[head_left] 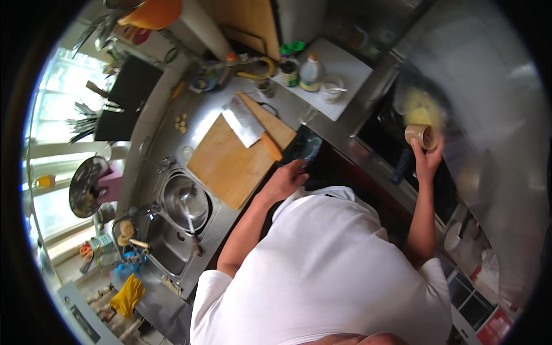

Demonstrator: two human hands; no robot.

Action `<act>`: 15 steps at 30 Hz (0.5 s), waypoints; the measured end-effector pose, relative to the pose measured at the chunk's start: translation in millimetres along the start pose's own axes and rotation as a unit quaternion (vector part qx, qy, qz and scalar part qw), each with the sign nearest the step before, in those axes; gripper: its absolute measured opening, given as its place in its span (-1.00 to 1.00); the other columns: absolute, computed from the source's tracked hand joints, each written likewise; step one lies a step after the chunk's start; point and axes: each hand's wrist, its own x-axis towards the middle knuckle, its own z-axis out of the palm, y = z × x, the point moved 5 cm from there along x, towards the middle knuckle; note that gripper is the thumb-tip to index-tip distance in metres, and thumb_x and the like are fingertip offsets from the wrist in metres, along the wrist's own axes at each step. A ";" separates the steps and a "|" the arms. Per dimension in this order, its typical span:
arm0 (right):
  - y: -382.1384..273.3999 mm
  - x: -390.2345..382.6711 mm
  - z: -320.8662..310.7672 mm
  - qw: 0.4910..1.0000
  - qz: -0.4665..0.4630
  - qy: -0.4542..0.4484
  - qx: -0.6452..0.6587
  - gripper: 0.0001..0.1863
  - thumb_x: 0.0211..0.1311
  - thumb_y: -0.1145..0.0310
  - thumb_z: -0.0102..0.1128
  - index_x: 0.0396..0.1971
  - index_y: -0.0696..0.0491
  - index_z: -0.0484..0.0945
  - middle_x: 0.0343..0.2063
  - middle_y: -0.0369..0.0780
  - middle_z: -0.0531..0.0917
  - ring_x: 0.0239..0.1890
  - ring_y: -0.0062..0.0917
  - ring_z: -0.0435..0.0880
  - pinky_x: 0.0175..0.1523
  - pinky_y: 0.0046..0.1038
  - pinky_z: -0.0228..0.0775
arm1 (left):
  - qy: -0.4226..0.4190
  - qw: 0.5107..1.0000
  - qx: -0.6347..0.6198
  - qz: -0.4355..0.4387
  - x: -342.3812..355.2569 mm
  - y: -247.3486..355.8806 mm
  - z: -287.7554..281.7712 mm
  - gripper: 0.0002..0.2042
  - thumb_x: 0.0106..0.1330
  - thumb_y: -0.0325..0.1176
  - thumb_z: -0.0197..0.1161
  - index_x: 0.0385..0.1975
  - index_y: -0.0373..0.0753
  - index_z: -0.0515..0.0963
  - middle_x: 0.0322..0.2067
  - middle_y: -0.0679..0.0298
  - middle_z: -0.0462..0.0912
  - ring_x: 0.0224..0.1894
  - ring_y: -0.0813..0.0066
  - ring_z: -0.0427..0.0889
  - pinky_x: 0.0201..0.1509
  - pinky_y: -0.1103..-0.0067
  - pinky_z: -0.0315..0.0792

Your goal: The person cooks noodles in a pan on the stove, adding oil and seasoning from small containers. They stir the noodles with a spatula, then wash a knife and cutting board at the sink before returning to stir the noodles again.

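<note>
My right hand (428, 158) grips a small tan cup (421, 135), tipped on its side over a dark wok (425, 98) on the stove. Pale yellow food (418, 109) lies in the wok just beyond the cup's mouth. My left hand (286, 180) rests with curled fingers on the front edge of the steel counter, next to a dark plate (303, 145). It holds nothing. A wooden cutting board (230, 164) lies just left of that hand, with a cleaver (248, 123) across its far corner.
A steel sink (172, 241) holding a metal bowl (185, 198) sits at the left. Bottles and jars (299, 72) stand on a white mat at the back. A knife block and utensils (109, 109) line the window side. The wok's blue handle (401, 167) points toward me.
</note>
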 end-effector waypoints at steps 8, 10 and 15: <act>-30.9 -42.0 139.2 0.997 -0.026 -0.078 0.009 -0.30 0.07 0.33 0.59 0.19 0.14 0.44 0.03 -0.16 0.66 0.08 -0.45 0.65 0.21 -0.35 0.48 | 0.182 0.982 0.009 0.040 45.1 -90.7 -79.9 -0.56 0.37 -0.33 0.30 0.19 -0.39 0.50 -0.08 -0.03 0.73 -0.02 0.11 0.74 0.08 0.35 0.59; -29.3 -47.8 168.7 0.993 -0.013 -0.116 -0.005 -0.31 0.06 0.32 0.60 0.17 0.13 0.45 0.02 -0.15 0.67 0.08 -0.44 0.66 0.20 -0.36 0.49 | 0.188 0.981 0.047 0.025 57.5 -77.7 -108.3 -0.59 0.34 -0.35 0.32 0.14 -0.40 0.53 -0.14 0.00 0.74 -0.08 0.15 0.75 0.03 0.39 0.60; 3.3 -46.1 277.1 0.979 -0.043 -0.200 0.006 -0.37 0.00 0.35 0.59 0.09 0.11 0.47 -0.07 -0.09 0.68 0.04 -0.24 0.69 0.15 -0.27 0.51 | 0.149 0.986 0.044 0.052 61.7 -69.3 -123.9 -0.62 0.39 -0.37 0.31 0.17 -0.32 0.51 -0.16 0.16 0.71 -0.15 0.37 0.70 0.00 0.47 0.59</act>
